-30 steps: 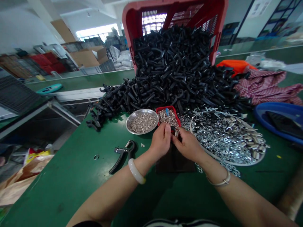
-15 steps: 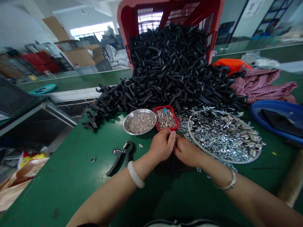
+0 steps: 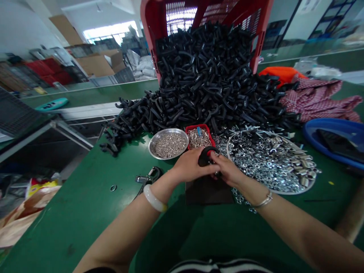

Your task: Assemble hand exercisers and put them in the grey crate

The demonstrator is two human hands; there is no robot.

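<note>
The green table [image 3: 93, 227] carries a tipped red crate [image 3: 260, 41] toward its far edge, spilling black handles [image 3: 210, 79], and a round tray [image 3: 284, 193] of metal parts [image 3: 267, 163] near its right edge; beyond its far left corner, a teal object [image 3: 58, 102] bears dark marks too blurred to read. Both forearms [image 3: 122, 223] reach in from the near edge, the left hand [image 3: 189, 165] back-up, thumb stretched toward the bent-fingered right hand [image 3: 229, 170], each grip clamped on a black curved part [image 3: 203, 157] above a dark mat [image 3: 209, 193]. Toward the left edge lies a small metal ring [image 3: 111, 188].
</note>
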